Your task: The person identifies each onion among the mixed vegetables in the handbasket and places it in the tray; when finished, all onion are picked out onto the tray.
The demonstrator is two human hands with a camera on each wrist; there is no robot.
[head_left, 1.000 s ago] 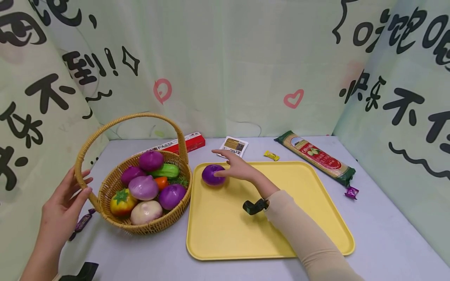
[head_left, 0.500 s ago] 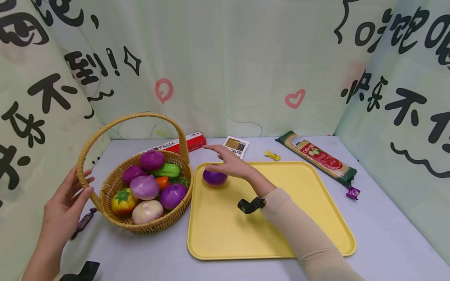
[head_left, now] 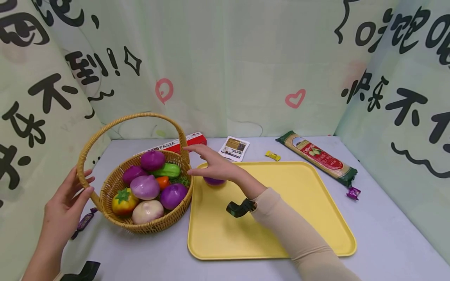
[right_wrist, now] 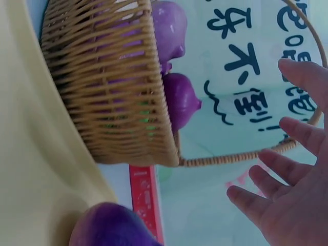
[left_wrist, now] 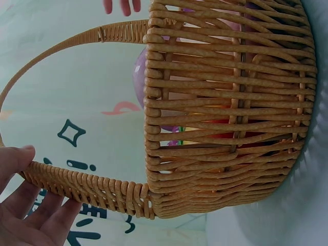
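Note:
A wicker basket (head_left: 147, 230) with a tall arched handle stands left of the yellow tray. In it lie several purple onions (head_left: 144, 187), a whitish onion (head_left: 147, 212), a yellow-red tomato-like piece (head_left: 124, 201), a green cucumber-like piece (head_left: 168, 170) and something orange (head_left: 163, 182). My left hand (head_left: 66, 208) grips the left side of the basket's handle between thumb and fingers. My right hand (head_left: 219, 166) hovers with spread fingers by the basket's right rim, holding nothing. Below it, a purple onion (head_left: 214, 181) sits on the tray, mostly hidden in the head view.
The yellow tray (head_left: 270, 218) fills the middle of the table. Behind are a red pasta box (head_left: 193, 143), a white card-like packet (head_left: 234, 148), a yellow candy (head_left: 272, 155) and a spaghetti bag (head_left: 316, 158). Purple-wrapped candies (head_left: 353, 193) lie right and left.
My right hand has moved left from over the onion on the tray to the basket's right rim. That onion stays put. My left hand keeps its grip on the handle.

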